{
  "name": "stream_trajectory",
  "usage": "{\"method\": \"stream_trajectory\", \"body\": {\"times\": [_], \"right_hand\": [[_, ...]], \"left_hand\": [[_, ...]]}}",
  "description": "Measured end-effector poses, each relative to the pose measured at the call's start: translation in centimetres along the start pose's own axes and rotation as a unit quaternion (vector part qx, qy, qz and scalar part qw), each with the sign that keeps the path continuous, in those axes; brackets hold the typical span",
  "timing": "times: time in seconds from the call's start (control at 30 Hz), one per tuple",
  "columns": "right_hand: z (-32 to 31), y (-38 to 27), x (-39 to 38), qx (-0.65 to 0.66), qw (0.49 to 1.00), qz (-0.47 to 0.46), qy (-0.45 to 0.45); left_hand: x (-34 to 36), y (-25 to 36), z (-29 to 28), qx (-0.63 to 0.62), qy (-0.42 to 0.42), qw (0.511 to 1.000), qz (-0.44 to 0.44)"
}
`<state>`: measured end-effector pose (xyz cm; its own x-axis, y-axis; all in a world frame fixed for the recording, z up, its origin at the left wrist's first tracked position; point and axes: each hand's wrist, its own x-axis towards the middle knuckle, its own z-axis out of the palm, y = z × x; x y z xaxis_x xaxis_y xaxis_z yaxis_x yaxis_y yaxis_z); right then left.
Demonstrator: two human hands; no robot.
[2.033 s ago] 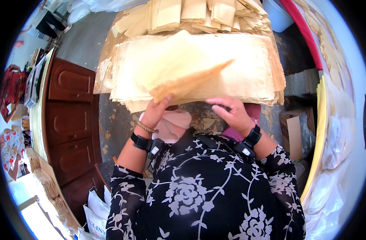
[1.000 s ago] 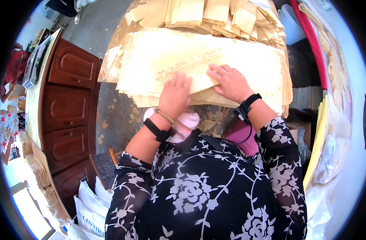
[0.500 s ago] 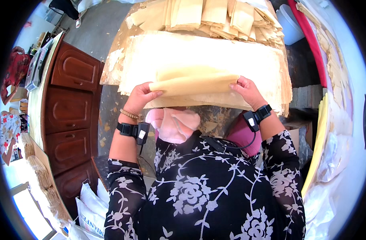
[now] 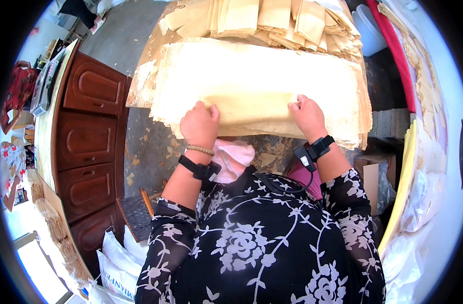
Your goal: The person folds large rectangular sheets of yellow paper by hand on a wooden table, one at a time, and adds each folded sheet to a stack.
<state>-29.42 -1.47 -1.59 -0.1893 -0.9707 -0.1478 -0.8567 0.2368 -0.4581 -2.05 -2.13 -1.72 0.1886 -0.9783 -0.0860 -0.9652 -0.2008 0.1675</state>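
A folded yellow sheet lies along the near part of a wide stack of thin pale sheets. My left hand is closed on the sheet's left end with curled fingers, and my right hand grips its right end the same way. Beyond the stack, many folded tan sheets lie heaped at the far side of the worktable. A pink cloth shows below the table's near edge, beside my left wrist.
A brown wooden cabinet stands at the left, with white sacks below. On the right are a pale blue bucket, a red strip, a yellow strip and a cardboard box. Another person's legs show at upper left.
The loose yellow sheet has been folded into a narrower band. Since half a second ago both hands have turned more knuckles-up, and my left hand has shifted rightward; the band now lies flatter on the stack.
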Motion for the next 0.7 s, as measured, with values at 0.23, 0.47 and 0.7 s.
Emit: {"method": "stream_trajectory", "body": {"times": [0.23,0.47,0.7], "right_hand": [[-0.4,-1.6,-0.3,-0.101,0.994,0.025,-0.031],[4.8,-2.8,-1.1,-0.173,0.928,-0.315,0.093],[6.1,-2.3,-0.6,-0.145,0.933,-0.321,0.076]], "left_hand": [[0.4,2.7,2.3,0.002,0.124,0.913,0.388],[-0.1,2.6,3.8,-0.041,0.039,0.916,0.397],[1.3,0.6,2.5,-0.013,0.045,0.905,0.422]]}}
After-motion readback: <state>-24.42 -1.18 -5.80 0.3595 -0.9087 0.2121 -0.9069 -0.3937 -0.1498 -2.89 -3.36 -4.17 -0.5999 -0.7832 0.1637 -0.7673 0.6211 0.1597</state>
